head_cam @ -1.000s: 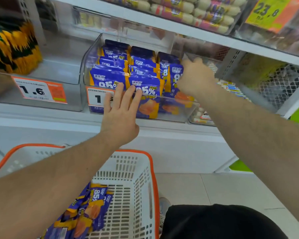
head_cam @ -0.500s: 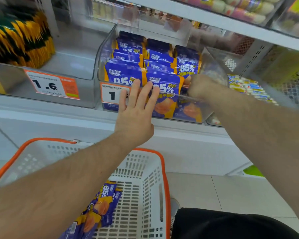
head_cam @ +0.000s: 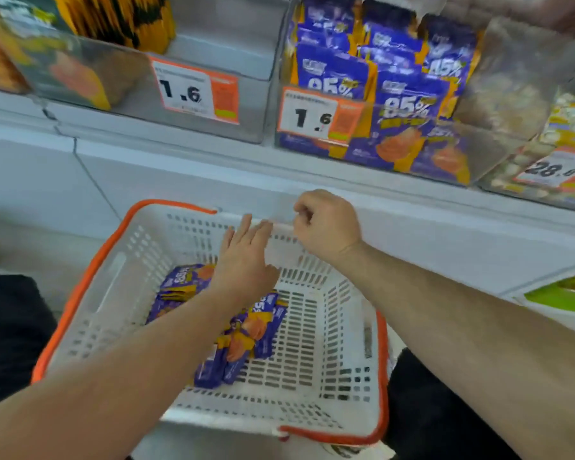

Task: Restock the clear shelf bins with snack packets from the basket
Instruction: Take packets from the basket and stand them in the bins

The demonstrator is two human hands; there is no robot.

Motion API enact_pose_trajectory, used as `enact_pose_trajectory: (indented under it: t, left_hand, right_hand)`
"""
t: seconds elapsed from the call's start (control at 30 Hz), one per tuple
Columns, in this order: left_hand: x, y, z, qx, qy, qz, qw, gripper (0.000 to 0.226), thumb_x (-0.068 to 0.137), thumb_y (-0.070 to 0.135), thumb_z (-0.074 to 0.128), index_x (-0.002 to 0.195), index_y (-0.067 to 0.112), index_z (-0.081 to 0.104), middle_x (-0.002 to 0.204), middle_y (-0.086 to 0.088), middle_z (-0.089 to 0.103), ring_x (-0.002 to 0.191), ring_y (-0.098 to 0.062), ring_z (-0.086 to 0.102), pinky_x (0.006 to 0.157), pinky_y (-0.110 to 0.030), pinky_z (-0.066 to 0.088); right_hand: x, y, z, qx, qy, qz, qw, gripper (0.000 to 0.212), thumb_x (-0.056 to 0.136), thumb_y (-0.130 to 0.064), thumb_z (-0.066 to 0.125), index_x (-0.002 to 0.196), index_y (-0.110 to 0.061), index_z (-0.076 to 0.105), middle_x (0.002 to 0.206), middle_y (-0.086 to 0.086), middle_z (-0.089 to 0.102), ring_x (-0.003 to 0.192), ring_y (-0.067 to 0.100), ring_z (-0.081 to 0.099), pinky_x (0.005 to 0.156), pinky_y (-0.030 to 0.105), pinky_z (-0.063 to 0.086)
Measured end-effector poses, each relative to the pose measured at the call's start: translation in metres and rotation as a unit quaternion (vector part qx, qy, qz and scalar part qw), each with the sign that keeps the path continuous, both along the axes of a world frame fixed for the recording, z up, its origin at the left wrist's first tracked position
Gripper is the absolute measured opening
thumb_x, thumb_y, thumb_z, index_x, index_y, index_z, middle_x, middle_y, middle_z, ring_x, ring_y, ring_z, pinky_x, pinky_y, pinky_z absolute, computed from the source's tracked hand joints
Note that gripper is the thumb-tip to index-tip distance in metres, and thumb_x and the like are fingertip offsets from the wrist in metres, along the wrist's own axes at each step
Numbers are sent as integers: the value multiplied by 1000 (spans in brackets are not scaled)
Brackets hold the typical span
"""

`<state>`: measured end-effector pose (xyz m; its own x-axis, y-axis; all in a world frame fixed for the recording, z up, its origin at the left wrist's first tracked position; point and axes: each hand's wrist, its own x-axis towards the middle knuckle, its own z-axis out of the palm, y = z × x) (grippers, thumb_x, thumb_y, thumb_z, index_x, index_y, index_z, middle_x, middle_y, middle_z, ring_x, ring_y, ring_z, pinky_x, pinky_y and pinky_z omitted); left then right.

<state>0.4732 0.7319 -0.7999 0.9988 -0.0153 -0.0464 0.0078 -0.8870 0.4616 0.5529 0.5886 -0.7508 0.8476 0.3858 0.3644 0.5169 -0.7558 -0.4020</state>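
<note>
Head view, hands (head_cam: pixel 246 260) above basket rim (head_cam: pixel 80 293)

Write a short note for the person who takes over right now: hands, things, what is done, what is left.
Left hand: open, empty, above the basket.
Right hand: fingers curled, holding nothing, over the basket's far rim.
Purple packets: a pile lies in the basket.
Bin: on the shelf above, already holds rows of the same packets.
Done: part of the bin is filled.
Left: pick up the pile and place it in the bin.
</note>
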Motion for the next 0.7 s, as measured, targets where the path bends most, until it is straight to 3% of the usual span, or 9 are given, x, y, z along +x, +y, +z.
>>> enact_pose_trajectory:
  t: [0.1,0.17,0.27,0.33,0.4,0.47,0.57,0.63,0.7]
  left_hand:
    - [-29,30,-25,-37,116,49,991,65,90,17,56,150,22,31,159,-6,26,148,-22,19,121,-41,18]
    - [-42,46,-41,-64,163,84,981,59,91,18,57,147,23,38,153,-3,39,133,-25,44,107,-43,41]
    - [-54,67,-57,-116,211,151,959,51,95,22,56,144,24,43,145,4,49,120,-21,56,95,-39,50]
    - [-58,77,-67,-135,235,180,946,45,95,22,55,139,24,47,140,5,53,116,-19,57,89,-33,50]
    - [-60,83,-75,-152,253,203,934,41,94,20,53,135,25,51,134,7,57,106,-15,59,79,-29,50]
    - [-61,87,-80,-163,265,219,925,39,94,20,53,133,25,52,130,9,58,98,-10,57,69,-24,47]
    - [-62,91,-88,-178,282,235,913,38,94,19,54,132,23,53,127,8,59,93,-7,54,65,-21,44]
    - [-62,89,-92,-196,285,254,903,38,95,18,54,133,22,52,127,6,59,93,-7,55,62,-18,43]
    - [-59,84,-92,-251,281,307,874,40,95,16,55,134,19,50,126,4,58,84,-5,56,59,-18,44]
  right_hand:
    - [-12,19,-62,-105,226,-11,968,15,88,-14,50,85,-11,65,87,9,67,82,30,60,66,32,45]
    - [-27,31,-102,-141,366,0,920,18,89,-12,48,75,-11,57,74,10,59,72,26,56,61,31,43]
    - [-54,47,-147,-209,492,15,845,34,93,-14,48,61,-13,40,61,6,38,57,21,39,50,31,28]
    - [-72,53,-179,-225,553,18,802,30,96,-23,52,71,-7,50,72,7,47,70,24,48,59,34,38]
    - [-87,56,-216,-160,615,-25,772,24,85,-30,68,92,-8,60,86,3,55,79,20,52,65,33,43]
    - [-98,53,-257,-84,653,-85,748,51,67,-36,80,111,-17,61,99,-5,64,88,16,60,69,30,49]
    - [-111,61,-258,1,661,-156,734,43,70,-26,80,107,-22,58,100,-6,65,98,21,62,80,34,54]
    - [-110,66,-247,20,662,-175,728,41,81,-15,73,118,-21,58,117,-1,64,109,25,60,93,37,52]
    - [-101,63,-240,36,687,-199,698,39,84,-4,68,121,-12,60,113,6,69,103,25,65,88,39,57]
